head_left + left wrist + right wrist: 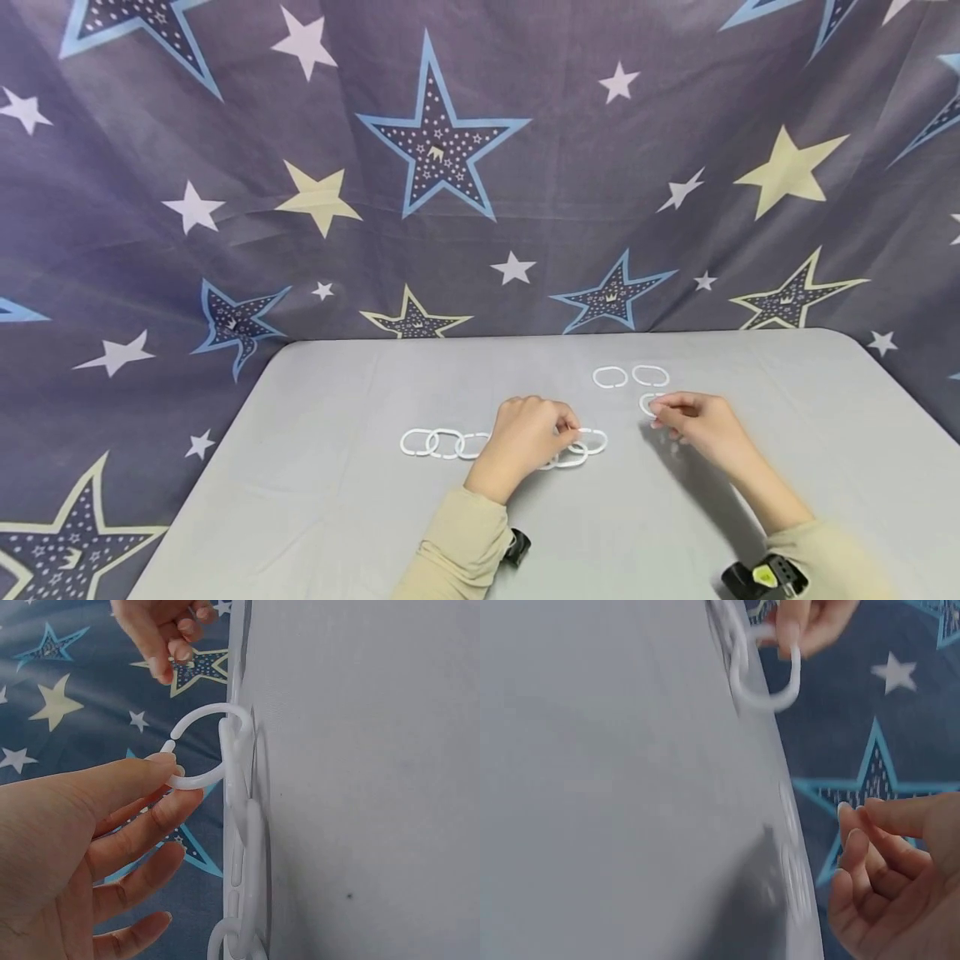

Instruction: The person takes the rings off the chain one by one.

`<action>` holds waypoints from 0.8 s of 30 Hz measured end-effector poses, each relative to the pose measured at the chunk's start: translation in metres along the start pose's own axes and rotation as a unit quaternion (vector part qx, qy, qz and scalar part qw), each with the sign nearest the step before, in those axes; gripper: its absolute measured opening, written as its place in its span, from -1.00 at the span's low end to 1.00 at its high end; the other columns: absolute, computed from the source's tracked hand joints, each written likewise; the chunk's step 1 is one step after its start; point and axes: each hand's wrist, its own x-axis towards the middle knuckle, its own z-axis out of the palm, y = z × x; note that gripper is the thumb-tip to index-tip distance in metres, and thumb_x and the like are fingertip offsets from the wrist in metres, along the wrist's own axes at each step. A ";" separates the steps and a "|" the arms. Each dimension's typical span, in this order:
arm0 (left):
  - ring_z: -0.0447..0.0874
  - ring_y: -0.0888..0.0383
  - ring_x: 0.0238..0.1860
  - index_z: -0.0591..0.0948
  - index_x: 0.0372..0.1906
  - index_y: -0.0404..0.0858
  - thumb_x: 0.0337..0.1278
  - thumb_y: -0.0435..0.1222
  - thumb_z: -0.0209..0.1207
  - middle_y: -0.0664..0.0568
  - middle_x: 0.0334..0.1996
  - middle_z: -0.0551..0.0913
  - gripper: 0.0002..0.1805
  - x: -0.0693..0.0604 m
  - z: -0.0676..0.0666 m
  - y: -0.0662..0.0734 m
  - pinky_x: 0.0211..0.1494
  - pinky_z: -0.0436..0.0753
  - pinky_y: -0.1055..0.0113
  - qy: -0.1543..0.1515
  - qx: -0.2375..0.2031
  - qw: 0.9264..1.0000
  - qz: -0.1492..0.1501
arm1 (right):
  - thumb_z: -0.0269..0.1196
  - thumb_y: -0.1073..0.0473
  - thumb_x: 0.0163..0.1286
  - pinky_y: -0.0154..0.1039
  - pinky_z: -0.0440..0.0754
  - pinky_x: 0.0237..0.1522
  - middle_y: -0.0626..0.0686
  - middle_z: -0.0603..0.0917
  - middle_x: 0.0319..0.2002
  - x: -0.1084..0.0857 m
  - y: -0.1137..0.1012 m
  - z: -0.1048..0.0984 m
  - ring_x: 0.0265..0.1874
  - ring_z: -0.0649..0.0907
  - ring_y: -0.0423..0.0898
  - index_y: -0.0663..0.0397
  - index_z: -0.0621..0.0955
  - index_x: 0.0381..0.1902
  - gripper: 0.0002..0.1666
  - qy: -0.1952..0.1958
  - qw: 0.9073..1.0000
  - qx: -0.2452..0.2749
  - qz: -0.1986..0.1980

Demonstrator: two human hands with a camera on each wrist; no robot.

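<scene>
A chain of white plastic C-shaped links (415, 452) lies across the cloth in front of the person. Over it, the left hand (525, 437) pinches the link at the chain's right end (204, 781) between thumb and index finger. That link stands raised in the left wrist view, with a small gap in its side. The right hand (701, 425) hovers over the cloth beside a loose white link (642, 406), which its fingertips partly cover in the head view. In the right wrist view its fingertips (855, 847) are curled close together, with nothing seen between them.
Two more loose links, a left one (595, 378) and a right one (635, 377), lie farther back. A light grey cloth (315, 500) covers the table. Behind it hangs a dark curtain (480, 242) printed with stars. Each wrist wears a black strapped device (763, 577).
</scene>
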 end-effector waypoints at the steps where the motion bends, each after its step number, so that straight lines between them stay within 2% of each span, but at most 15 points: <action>1: 0.58 0.42 -0.41 0.78 -0.33 0.13 0.10 -0.11 0.37 0.42 -0.46 0.69 -0.96 0.000 0.000 0.000 -0.23 0.48 0.37 0.001 0.000 1.000 -0.001 | 0.26 0.22 0.40 -0.24 0.65 -0.48 0.19 0.75 -0.39 -0.003 -0.002 0.004 -0.56 0.62 -0.11 0.56 0.58 -0.02 -0.59 -0.003 1.000 0.006 0.002; 10: 0.59 0.41 -0.43 0.78 -0.34 0.11 0.07 -0.10 0.38 0.39 -0.47 0.69 -0.96 -0.001 0.000 -0.002 -0.24 0.48 0.37 0.011 0.002 1.000 -0.004 | 0.28 0.21 0.38 -0.25 0.63 -0.50 0.15 0.76 -0.40 -0.020 -0.015 0.041 -0.54 0.65 -0.09 0.46 0.65 -0.11 -0.67 -0.028 1.000 0.006 0.013; 19: 0.60 0.38 -0.42 0.78 -0.32 0.10 0.08 -0.11 0.37 0.37 -0.47 0.70 -0.95 -0.002 -0.001 -0.003 -0.22 0.48 0.33 0.001 -0.003 1.000 -0.020 | 0.32 0.29 0.29 -0.28 0.59 -0.53 0.09 0.73 -0.50 -0.023 -0.019 0.070 -0.58 0.61 -0.10 0.37 0.70 -0.28 -0.83 -0.024 0.999 -0.013 0.027; 24: 0.61 0.38 -0.40 0.78 -0.30 0.10 0.11 -0.09 0.36 0.38 -0.46 0.70 -0.93 -0.001 -0.003 -0.003 -0.21 0.49 0.33 -0.006 -0.009 0.999 -0.033 | 0.36 0.28 0.26 -0.30 0.59 -0.53 0.06 0.72 -0.54 -0.021 -0.020 0.079 -0.61 0.61 -0.13 0.33 0.71 -0.33 -0.84 -0.018 0.999 -0.032 0.031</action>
